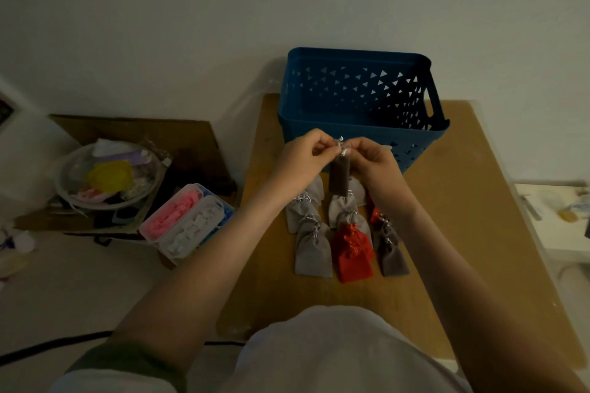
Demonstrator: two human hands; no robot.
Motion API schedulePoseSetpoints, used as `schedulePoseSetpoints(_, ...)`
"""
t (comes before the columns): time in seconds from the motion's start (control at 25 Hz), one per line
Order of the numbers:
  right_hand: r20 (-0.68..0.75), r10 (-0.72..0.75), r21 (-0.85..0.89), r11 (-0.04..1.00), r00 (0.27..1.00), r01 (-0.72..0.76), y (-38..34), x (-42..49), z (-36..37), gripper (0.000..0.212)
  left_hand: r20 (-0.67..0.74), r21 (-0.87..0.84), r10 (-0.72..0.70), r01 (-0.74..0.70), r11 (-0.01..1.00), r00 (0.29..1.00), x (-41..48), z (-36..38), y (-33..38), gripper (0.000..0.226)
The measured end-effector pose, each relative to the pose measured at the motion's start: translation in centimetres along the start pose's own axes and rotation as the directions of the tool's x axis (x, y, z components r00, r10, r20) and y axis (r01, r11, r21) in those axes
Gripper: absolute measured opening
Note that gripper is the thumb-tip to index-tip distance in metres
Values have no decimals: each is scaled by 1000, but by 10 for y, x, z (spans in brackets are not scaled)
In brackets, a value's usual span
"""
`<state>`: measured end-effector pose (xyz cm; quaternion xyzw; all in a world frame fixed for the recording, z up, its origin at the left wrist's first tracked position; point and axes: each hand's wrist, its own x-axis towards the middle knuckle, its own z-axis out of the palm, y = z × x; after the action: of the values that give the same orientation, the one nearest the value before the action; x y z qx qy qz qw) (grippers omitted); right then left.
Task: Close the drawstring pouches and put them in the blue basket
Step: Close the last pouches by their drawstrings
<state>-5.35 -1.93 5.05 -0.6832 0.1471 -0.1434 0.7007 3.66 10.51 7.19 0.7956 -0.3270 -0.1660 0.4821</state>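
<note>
I cannot see the dark pouch's [339, 179] mouth behind the curled fingers of the left hand [301, 156] and right hand [372, 160], the right forearm [415, 223] covers part of the pouches [391, 257] toward the table's [463, 201] right edge, and the blue basket's [319, 99] floor is too dark to read.

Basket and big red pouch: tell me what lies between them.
Head view: grey pouches on the table, and above them the left hand and right hand holding a brown pouch by its strings.
</note>
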Motion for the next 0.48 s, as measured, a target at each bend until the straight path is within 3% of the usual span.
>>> schedulePoseSetpoints(0.24, 38, 51, 24, 998, 998, -52, -5, 5, -2, 12, 85, 323, 83, -106, 941, 993, 2, -7, 15, 11)
schedulePoseSetpoints(0.48, 49, 30, 107, 994, 998, -35, -9, 6, 0, 14, -20, 296, 179, -165, 941, 984, 0, -1, 13, 13)
